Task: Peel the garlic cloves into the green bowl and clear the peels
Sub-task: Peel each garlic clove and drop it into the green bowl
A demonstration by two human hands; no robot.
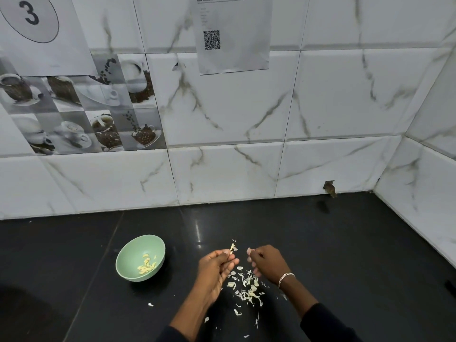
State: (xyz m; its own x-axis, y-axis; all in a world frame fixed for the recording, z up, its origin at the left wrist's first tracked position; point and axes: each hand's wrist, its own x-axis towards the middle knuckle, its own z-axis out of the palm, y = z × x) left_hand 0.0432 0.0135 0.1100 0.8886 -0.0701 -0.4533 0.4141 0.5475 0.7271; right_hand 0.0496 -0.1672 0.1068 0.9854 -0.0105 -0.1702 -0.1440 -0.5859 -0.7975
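The green bowl (128,257) stands on the black counter at the left, with several peeled garlic cloves (147,265) in its bottom. My left hand (216,267) pinches a garlic clove (232,248) with loose skin hanging from it, held above the counter to the right of the bowl. My right hand (265,262) is just right of it, its fingertips closed on a small piece of peel (249,251). A scatter of white peels (248,288) lies on the counter under and between both hands.
The black counter (357,255) meets a white marble-tiled wall (222,174) at the back and right. A few stray peel bits (150,304) lie nearer the front. A small hole with a stub (330,189) sits at the wall base.
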